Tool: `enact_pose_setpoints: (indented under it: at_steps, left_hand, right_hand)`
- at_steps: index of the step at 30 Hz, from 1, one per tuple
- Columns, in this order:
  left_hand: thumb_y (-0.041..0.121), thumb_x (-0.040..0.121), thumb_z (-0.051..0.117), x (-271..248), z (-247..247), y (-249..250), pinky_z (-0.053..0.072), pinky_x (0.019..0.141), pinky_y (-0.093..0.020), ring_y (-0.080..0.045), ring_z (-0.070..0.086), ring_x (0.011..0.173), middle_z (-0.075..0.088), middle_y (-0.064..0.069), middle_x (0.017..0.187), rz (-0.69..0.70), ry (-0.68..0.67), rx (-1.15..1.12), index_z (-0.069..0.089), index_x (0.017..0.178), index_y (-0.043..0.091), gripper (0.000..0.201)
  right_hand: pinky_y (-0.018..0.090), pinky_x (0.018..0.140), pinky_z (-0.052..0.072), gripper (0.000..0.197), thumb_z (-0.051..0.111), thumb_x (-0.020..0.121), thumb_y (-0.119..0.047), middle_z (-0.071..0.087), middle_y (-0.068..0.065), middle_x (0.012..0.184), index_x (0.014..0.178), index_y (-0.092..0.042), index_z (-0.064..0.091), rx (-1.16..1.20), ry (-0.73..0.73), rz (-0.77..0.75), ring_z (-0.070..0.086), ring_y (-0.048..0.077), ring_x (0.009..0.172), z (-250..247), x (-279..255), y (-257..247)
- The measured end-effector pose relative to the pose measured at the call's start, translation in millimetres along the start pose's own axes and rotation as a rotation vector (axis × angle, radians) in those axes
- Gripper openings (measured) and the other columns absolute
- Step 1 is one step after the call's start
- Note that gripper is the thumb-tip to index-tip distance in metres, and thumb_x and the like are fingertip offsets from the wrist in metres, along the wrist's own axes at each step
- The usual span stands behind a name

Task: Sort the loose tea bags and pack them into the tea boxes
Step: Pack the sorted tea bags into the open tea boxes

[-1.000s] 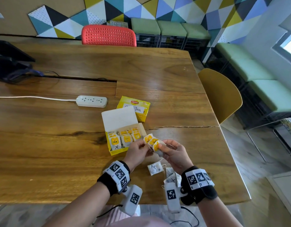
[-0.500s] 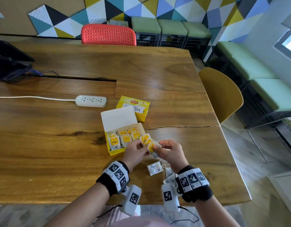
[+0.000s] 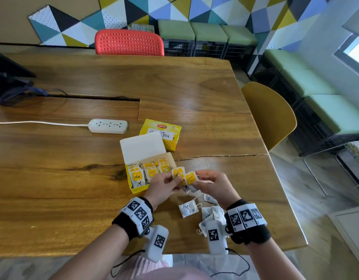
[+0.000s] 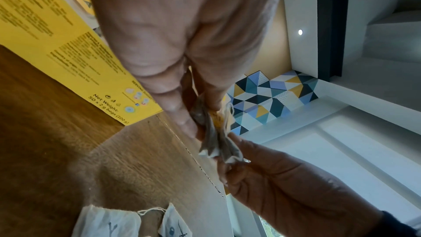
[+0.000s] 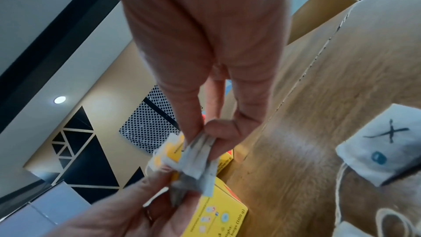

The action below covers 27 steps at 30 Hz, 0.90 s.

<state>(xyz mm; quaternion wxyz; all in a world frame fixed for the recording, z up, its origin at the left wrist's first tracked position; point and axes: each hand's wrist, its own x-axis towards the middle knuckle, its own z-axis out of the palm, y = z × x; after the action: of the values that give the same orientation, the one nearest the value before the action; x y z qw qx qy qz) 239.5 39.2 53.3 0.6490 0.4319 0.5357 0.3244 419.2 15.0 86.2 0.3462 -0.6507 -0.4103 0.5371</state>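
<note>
While both hands meet above the table's near edge, a small fan of tea bags (image 3: 183, 176) sits pinched between them, just in front of the open box (image 3: 148, 174) and off its right corner. The left hand (image 3: 161, 186) grips the fan from the left, thumb and fingers curled on the lower edges of the bags. The right hand (image 3: 214, 186) pinches the same bunch from the right; the right wrist view shows its thumb and forefinger closed on crumpled paper with yellow tags showing. The held bags clear the table surface.

The open box stands with its white lid (image 3: 143, 146) tipped back and rows of yellow-tagged bags packed inside; one front bag bears a marked X. A second, closed box (image 3: 162, 132) lies just behind the first, touching or nearly touching its lid; it carries a white label with handwriting.

Loose bags (image 3: 188, 208) lie on the table (image 3: 73, 188) near the person's wrists, beneath and behind the right hand. At least one shows an X and a blue dot. Their exact number cannot be told, as the wrist camera covers some.

Farther out, a white power strip (image 3: 108, 126) lies left of the boxes with its cord running left. A red chair (image 3: 129, 42) stands at the far side and a yellow chair (image 3: 269, 114) at the right.
</note>
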Motion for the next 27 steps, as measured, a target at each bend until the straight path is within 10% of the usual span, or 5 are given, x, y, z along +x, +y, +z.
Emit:
enact_pose_setpoints:
  at_steps: [14, 27]
  left_hand:
    - [0.027, 0.101, 0.041, 1, -1, 0, 0.050, 0.079, -0.025, -0.015, 0.059, 0.085, 0.064, -0.005, 0.088, -0.042, 0.008, -0.015, 0.063, 0.085, 0.014, 0.031]
    - [0.025, 0.096, 0.052, -7, -2, 5, 0.052, 0.095, -0.042, -0.026, 0.067, 0.098, 0.068, -0.023, 0.107, -0.066, -0.029, -0.159, 0.066, 0.094, 0.005, 0.024]
  right_hand:
    - [0.014, 0.056, 0.048, 0.010, 0.065, 0.086, 0.001, 0.071, 0.004, 0.074, 0.095, 0.003, 0.068, 0.291, -0.087, 0.041, 0.064, 0.006, 0.061, 16, -1, -9]
    - [0.021, 0.061, 0.053, 0.012, 0.076, 0.076, -0.001, 0.068, 0.008, 0.075, 0.083, -0.005, 0.068, 0.093, 0.011, 0.013, 0.065, 0.014, 0.065, 30, 2, -4]
